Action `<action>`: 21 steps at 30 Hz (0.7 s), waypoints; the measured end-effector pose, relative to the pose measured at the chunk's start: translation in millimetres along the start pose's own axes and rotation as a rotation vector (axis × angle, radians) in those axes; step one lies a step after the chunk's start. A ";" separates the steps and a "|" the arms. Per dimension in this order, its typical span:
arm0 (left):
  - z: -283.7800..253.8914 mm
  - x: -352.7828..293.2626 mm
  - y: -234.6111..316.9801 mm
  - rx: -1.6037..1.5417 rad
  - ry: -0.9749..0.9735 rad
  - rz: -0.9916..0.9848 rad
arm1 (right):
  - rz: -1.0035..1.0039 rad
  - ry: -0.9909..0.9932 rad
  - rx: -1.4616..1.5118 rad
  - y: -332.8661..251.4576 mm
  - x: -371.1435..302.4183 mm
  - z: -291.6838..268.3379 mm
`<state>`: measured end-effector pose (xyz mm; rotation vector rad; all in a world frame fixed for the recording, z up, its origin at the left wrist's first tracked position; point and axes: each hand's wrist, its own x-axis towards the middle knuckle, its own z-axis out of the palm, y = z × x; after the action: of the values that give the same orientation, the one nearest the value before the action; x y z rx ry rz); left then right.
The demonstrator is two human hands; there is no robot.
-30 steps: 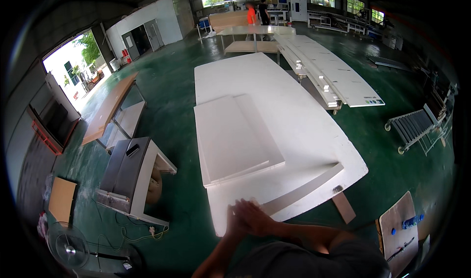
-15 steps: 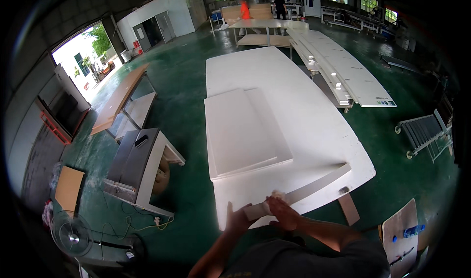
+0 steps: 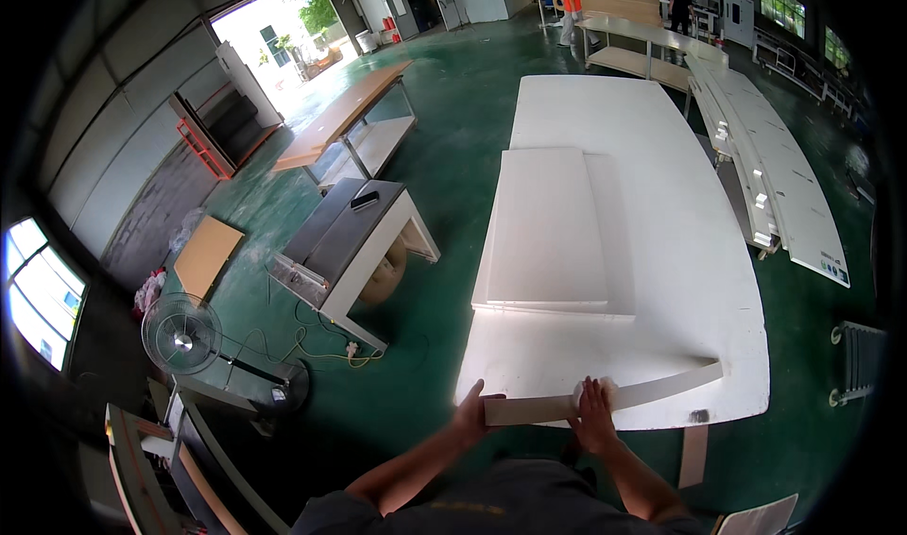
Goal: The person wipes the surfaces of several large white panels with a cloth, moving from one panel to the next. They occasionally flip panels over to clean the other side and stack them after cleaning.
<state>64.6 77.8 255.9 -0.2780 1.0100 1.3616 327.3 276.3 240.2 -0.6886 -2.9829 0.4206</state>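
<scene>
A long, narrow pale board strip (image 3: pixel 534 409) stands on edge along the near side of a large white table (image 3: pixel 680 327). My left hand (image 3: pixel 470 412) grips its left end, thumb raised on the far side. My right hand (image 3: pixel 594 417) is near the strip's middle, fingers together and pressing a soft white wad (image 3: pixel 609 390) against it; whether the wad is cloth or foam I cannot make out. Beyond the strip, a few flat white panels (image 3: pixel 548 228) lie stacked on the table.
A dark-topped bench (image 3: pixel 331 228) stands to the left, with a floor fan (image 3: pixel 182 341) and a yellow cable (image 3: pixel 312 354) nearby. Long white panels (image 3: pixel 794 167) rest on a rack at right. A person in orange (image 3: pixel 571 1) stands far back.
The view has turned leftward, so the scene sits further right. My right hand has slid rightward along the strip with the white wad, away from my left hand, which keeps the end.
</scene>
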 end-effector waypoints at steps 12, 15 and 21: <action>-27.0 -168.5 10.0 0.282 0.658 0.385 | 0.637 -0.004 0.357 246.4 -38.6 64.8; -24.6 -194.2 14.8 0.371 0.742 0.457 | 0.732 -0.033 0.391 285.6 -34.3 72.5; 8.2 -226.8 18.9 0.482 0.747 0.327 | 0.645 0.167 0.277 329.1 -37.9 117.7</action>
<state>77.7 -64.8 433.0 -0.2667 2.0402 1.2647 487.7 514.5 37.2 -1.5479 -2.4137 0.7378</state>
